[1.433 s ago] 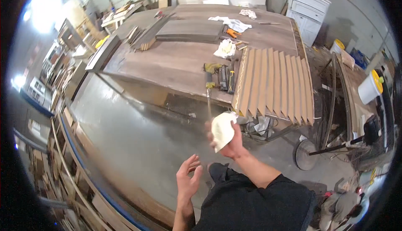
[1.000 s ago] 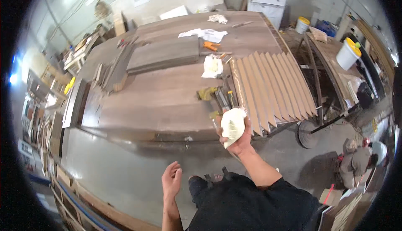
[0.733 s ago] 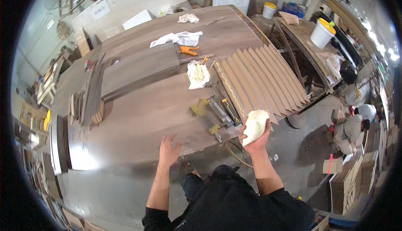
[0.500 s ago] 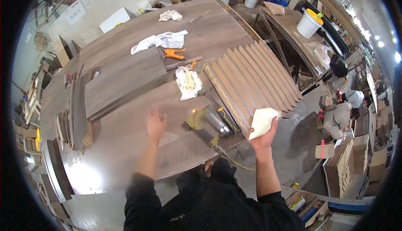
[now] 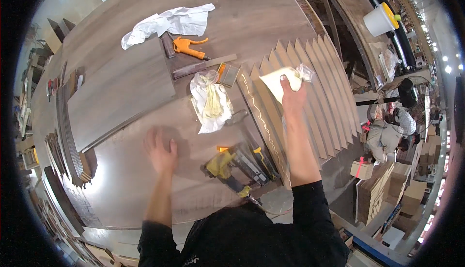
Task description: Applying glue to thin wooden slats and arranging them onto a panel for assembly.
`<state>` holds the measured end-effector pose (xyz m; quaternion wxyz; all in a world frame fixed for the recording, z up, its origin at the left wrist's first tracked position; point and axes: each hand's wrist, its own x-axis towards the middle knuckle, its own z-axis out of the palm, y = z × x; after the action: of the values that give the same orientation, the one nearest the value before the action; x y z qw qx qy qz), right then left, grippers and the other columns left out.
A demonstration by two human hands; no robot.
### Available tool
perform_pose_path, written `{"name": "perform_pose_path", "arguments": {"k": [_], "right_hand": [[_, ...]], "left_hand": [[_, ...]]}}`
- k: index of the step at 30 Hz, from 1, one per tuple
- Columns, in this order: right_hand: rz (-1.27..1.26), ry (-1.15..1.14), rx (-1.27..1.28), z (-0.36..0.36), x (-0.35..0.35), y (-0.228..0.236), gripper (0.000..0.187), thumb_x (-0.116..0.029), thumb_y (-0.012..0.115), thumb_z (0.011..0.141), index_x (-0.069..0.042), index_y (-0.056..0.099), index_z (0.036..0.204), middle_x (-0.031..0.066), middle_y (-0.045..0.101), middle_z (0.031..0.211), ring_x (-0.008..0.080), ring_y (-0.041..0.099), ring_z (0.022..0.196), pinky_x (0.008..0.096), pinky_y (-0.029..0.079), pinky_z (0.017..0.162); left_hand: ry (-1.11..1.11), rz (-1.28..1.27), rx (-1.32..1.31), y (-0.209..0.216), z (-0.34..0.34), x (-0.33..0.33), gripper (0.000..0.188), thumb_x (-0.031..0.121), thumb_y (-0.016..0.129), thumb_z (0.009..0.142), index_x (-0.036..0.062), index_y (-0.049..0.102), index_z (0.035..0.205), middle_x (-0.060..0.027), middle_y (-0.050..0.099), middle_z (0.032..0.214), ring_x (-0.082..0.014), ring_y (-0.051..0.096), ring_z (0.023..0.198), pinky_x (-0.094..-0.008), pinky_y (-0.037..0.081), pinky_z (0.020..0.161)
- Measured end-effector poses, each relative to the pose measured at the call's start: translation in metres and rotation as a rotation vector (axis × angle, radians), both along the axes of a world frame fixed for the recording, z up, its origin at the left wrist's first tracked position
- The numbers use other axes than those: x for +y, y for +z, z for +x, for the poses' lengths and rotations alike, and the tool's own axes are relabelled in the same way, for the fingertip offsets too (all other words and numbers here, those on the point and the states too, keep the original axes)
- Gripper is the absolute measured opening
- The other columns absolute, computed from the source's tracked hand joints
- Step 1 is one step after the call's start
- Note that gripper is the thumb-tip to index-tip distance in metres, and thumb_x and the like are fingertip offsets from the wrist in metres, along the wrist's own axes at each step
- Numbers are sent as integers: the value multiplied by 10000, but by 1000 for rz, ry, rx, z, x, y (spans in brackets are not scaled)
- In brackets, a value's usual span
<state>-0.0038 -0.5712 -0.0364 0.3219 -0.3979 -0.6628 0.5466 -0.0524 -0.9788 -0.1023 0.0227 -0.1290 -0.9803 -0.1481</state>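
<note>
My right hand [image 5: 292, 94] grips a cream-coloured soft bag or pouch [image 5: 280, 81] with a crinkled clear plastic end, held over a row of overlapping tan boards [image 5: 310, 100]. A thin wavy line of pale glue runs along the nearest board. My left hand [image 5: 160, 149] lies flat with fingers spread on the dark wood tabletop [image 5: 121, 180]. Between my hands sits a yellow and black nail gun [image 5: 237, 163].
A clear plastic bag with yellowish contents [image 5: 209, 101], an orange blow gun [image 5: 190, 47], a white rag [image 5: 167, 22], wood strips and a dark panel [image 5: 118, 92] lie on the table. Stacked slats [image 5: 68, 146] sit at left. A white bucket [image 5: 380, 20] and a crouching person [image 5: 387, 129] are at right.
I came up to the table. My right hand carried the cream bag from the table edge out over the tan boards, and my left hand came down flat on the tabletop.
</note>
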Motion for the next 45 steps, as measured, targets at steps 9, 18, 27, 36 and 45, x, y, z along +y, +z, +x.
{"name": "perform_pose_path", "arguments": {"k": [9, 18, 27, 36, 45], "right_hand": [[200, -20, -175, -29, 10, -22, 487, -195, 791, 826, 26, 610, 1221, 116, 701, 1084, 198, 659, 976, 325, 501, 895], [168, -83, -195, -16, 1, -11, 499, -210, 807, 806, 37, 629, 1202, 144, 707, 1087, 223, 671, 986, 346, 505, 893], [145, -81, -183, 34, -9, -1, 457, -168, 786, 812, 44, 637, 1188, 133, 716, 1045, 193, 673, 953, 330, 515, 860], [80, -159, -137, 101, -14, -16, 399, -147, 815, 788, 43, 663, 1105, 118, 719, 983, 180, 669, 896, 321, 524, 807], [3, -247, -81, 175, -31, -16, 363, -107, 799, 803, 44, 654, 1100, 97, 704, 976, 153, 646, 887, 298, 519, 800]], "left_hand": [[-28, -2, 7, 0, -2, 1, 572, 250, 657, 867, 124, 500, 1402, -143, 379, 1535, -357, 293, 1449, -536, 193, 1204], [-15, -25, 30, -4, -2, -3, 572, 263, 646, 864, 133, 502, 1403, -156, 395, 1520, -349, 318, 1439, -543, 203, 1197], [-44, -2, 38, -1, 1, 3, 573, 241, 638, 886, 103, 482, 1419, -147, 396, 1526, -344, 316, 1437, -512, 191, 1200], [-75, -8, 70, -5, 1, 0, 580, 242, 631, 899, 118, 463, 1440, -152, 394, 1524, -342, 328, 1424, -503, 200, 1197], [-61, -28, 75, -7, 4, 2, 613, 189, 672, 866, 112, 462, 1436, -150, 400, 1521, -365, 332, 1420, -516, 251, 1174]]}}
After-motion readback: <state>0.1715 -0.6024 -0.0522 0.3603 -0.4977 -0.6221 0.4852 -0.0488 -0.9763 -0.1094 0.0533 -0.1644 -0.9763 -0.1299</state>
